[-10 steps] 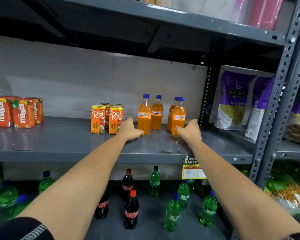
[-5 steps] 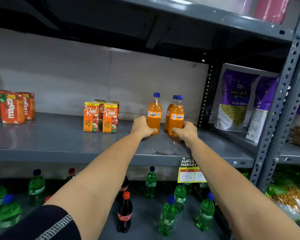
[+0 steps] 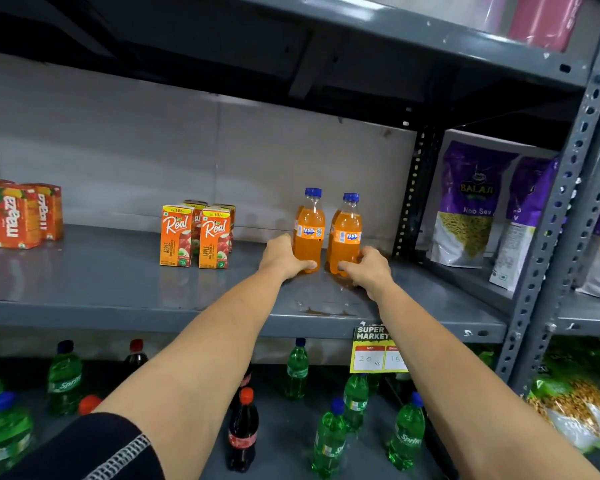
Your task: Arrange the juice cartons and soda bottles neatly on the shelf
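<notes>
Gripping Fanta bottles [image 3: 309, 230] at their bases, left hand [image 3: 284, 256] and right hand [image 3: 368, 271]; more bottles possibly hidden behind; Real apple cartons [image 3: 194, 235] stand left, near.

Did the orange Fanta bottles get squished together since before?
Yes. The Fanta bottles moved right, farther from the Real cartons, bunched between left hand and right hand.

We count two orange Fanta soda bottles with blue caps [image 3: 309, 230], though more may hide behind them. We see four orange Real apple juice cartons [image 3: 175, 235], at least two red Maaza cartons [image 3: 13, 216], and two purple Balaji snack pouches [image 3: 465, 206].
</notes>
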